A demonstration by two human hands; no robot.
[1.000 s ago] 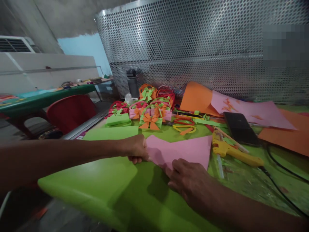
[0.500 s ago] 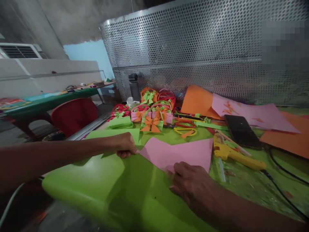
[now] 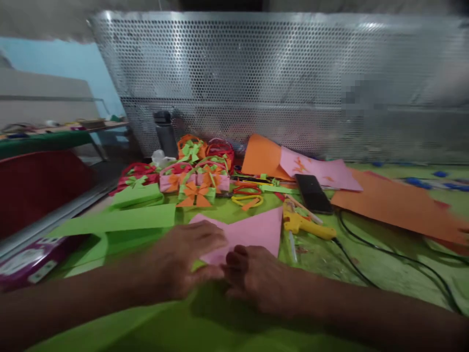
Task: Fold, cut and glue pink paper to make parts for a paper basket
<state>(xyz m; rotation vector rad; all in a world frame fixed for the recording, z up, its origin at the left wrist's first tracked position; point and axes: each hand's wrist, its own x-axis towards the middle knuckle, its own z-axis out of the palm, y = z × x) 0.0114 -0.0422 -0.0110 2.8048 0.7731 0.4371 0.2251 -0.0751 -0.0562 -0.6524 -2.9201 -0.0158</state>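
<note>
A folded sheet of pink paper [image 3: 256, 229] lies on the green tabletop in front of me. My left hand [image 3: 183, 256], a little blurred, has its fingers over the paper's left part and its thumb at the near edge, so it grips the sheet there. Close beside it, my right hand [image 3: 256, 278] has curled fingers closed on the same near edge. The fingertips of both hands almost meet. Part of the paper is hidden under them. Left of my hands lies a light green paper sheet [image 3: 120, 220].
Behind the paper stand several small paper baskets with bows [image 3: 196, 193] and a dark bottle [image 3: 165, 134]. To the right are a yellow glue gun [image 3: 308, 226] with its cord, a phone [image 3: 313, 193] and orange paper [image 3: 395, 203]. A purple box [image 3: 40, 259] sits at left.
My left hand has moved from the paper's left corner in toward my right hand. My right hand remains at the near edge. The view has turned to the right.
</note>
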